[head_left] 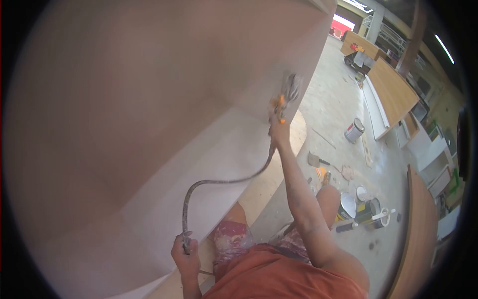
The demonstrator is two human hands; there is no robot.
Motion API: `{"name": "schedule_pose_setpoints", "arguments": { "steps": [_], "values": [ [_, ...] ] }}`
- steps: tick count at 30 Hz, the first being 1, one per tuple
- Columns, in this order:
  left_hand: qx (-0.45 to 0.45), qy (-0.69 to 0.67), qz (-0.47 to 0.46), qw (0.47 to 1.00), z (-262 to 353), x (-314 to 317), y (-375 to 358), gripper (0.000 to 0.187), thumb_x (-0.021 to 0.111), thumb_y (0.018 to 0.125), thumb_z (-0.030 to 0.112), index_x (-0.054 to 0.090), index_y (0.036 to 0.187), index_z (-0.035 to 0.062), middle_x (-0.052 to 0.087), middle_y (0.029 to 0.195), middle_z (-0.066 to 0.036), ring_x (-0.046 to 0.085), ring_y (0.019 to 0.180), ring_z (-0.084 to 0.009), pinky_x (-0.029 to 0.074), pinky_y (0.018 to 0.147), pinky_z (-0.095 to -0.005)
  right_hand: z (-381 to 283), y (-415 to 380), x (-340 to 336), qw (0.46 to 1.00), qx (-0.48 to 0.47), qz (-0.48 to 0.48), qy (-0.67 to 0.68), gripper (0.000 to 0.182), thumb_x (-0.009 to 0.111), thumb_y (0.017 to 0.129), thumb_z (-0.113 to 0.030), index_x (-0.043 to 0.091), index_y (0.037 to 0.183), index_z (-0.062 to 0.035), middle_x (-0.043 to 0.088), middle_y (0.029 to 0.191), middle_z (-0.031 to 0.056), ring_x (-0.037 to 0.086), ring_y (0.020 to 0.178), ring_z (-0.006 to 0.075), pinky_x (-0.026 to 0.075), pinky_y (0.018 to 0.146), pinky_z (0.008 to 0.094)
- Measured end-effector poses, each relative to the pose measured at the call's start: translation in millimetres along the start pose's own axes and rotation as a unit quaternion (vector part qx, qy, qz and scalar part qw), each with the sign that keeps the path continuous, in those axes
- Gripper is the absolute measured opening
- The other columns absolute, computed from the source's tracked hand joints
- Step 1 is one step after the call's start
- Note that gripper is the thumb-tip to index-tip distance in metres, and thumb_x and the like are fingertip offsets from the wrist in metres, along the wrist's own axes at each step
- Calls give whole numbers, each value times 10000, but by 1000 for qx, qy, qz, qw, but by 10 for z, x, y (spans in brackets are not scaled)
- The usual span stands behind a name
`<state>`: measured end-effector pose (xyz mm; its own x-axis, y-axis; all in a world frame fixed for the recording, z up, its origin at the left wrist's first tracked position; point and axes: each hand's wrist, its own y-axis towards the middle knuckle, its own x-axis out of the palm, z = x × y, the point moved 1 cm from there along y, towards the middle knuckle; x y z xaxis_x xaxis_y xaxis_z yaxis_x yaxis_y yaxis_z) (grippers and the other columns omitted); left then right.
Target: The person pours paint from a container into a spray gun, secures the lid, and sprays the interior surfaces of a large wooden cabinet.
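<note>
My right hand (279, 130) is wrapped round the handle of a spray gun (288, 94), which has orange parts and a grey, motion-blurred head. It is held up at arm's length close to the right edge of a large pale panel (174, 99). From the gun's handle a dark, paint-spotted hose (219, 181) curves down to the left. My left hand (186, 256) is closed on this hose near the panel's lower part. The panel fills the left side of the view, with a lighter band across its lower part.
On the concrete floor to my right stand a paint can (355, 130), an open bucket (377, 214) and a scraper (315, 160). Wooden panels (393, 94) lean further back. A long brown board (417, 229) lies along the right. A pale plywood piece (259, 197) is beneath the panel.
</note>
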<state>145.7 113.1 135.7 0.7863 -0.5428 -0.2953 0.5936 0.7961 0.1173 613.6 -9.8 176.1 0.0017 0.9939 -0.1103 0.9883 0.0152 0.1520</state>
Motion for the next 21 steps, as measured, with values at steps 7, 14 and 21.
{"name": "schedule_pose_setpoints", "arguments": {
  "steps": [7, 14, 21],
  "values": [
    [3, -10, -106, 994, 278, 425, 21, 255, 668, 828, 55, 672, 1081, 20, 479, 711, 9, 427, 630, -95, 388, 589, -267, -1401, 396, 55, 927, -318, 53, 192, 285, 608, 989, -267, 579, 831, -31, 476, 599, 0, 457, 530, 86, 357, 494, 300],
    [21, 3, -84, 996, 232, 221, 27, 265, 684, 811, 53, 666, 1073, 19, 514, 715, -9, 460, 629, -107, 404, 597, -275, -854, 368, 176, 978, -202, 47, 27, 333, 650, 957, -352, 565, 816, -63, 462, 581, -40, 438, 472, 73, 348, 436, 280],
    [-23, -20, -20, 999, 7, 36, 19, 232, 684, 832, 92, 659, 1050, 18, 477, 693, 9, 419, 599, -97, 365, 570, -270, 464, -79, 295, 998, -7, -47, -44, 359, 656, 924, -355, 562, 746, -58, 473, 566, -11, 477, 468, 114, 383, 429, 318]
  ]
}}
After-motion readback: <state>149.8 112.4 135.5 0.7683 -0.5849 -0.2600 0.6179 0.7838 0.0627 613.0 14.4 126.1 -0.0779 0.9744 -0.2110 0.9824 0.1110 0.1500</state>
